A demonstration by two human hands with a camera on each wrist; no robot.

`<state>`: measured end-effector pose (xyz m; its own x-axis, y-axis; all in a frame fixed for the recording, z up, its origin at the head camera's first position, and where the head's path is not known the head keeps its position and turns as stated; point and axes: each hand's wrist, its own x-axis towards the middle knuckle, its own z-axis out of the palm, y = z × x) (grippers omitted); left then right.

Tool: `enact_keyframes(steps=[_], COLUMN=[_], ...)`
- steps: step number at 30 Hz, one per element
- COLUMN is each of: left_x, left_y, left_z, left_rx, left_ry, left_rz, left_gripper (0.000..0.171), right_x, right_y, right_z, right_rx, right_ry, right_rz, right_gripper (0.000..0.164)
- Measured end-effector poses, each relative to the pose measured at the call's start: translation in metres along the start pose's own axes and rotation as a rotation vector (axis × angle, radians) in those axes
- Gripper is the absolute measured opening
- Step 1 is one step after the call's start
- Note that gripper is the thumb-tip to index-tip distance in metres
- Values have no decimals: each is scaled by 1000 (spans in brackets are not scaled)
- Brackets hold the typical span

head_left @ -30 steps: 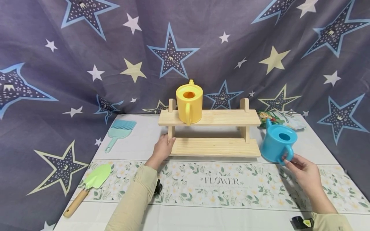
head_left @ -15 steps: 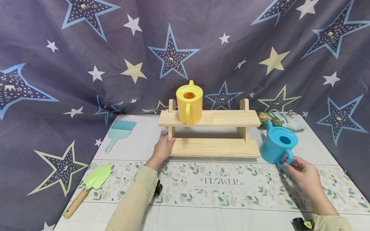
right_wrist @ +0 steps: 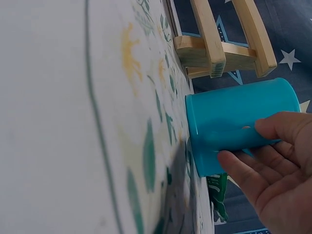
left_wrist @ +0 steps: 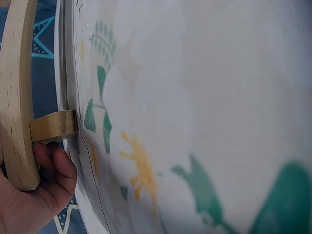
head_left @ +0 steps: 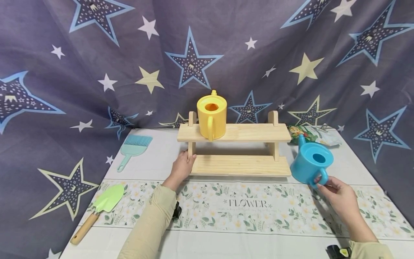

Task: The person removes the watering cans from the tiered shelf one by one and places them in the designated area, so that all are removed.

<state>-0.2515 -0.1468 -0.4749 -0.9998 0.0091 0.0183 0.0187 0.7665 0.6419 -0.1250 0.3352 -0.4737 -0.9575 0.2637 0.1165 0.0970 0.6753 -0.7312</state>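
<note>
A two-tier wooden shelf point(head_left: 239, 166) stands at the middle of the table. My left hand point(head_left: 182, 167) grips the left end of its lower board; the left wrist view shows bent fingers point(left_wrist: 66, 170) against the board's underside, near a foot. On the upper board sits a yellow watering can point(head_left: 220, 122), handle toward me. To the right of the shelf, a blue watering can point(head_left: 303, 166) stands upright on the table, spout pointing back. My right hand point(head_left: 343, 198) pinches its handle between thumb and fingers, as the right wrist view also shows.
At the left lie a teal hand brush point(head_left: 134, 145) and a green trowel point(head_left: 108, 198) with a wooden handle. Behind the blue can lies a printed packet point(head_left: 325, 135). A star-patterned curtain point(head_left: 226, 43) hangs behind the table. A floral cloth point(head_left: 245, 216) covers the tabletop.
The blue watering can has shifted and turned very slightly, with the right hand still on its handle. My left hand, the shelf and the yellow can look unchanged.
</note>
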Motion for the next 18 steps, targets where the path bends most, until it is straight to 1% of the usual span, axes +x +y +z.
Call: enact_keyframes(steps=[8, 12, 15, 18], left_x=[0, 0, 0, 0], left_y=[0, -1, -2, -2], left_z=[0, 0, 0, 0], left_rx=[2, 1, 3, 2], left_ry=[5, 8, 8, 6], left_rz=[3, 9, 12, 11], left_gripper=[45, 44, 44, 44], right_x=[0, -2, -3, -4], right_y=[0, -2, -3, -4], right_z=[0, -2, -5, -10], right_rx=[-3, 33, 66, 75], right_ry=[13, 35, 49, 72], right_rz=[-6, -2, 18, 24], right_gripper=[33, 39, 44, 47])
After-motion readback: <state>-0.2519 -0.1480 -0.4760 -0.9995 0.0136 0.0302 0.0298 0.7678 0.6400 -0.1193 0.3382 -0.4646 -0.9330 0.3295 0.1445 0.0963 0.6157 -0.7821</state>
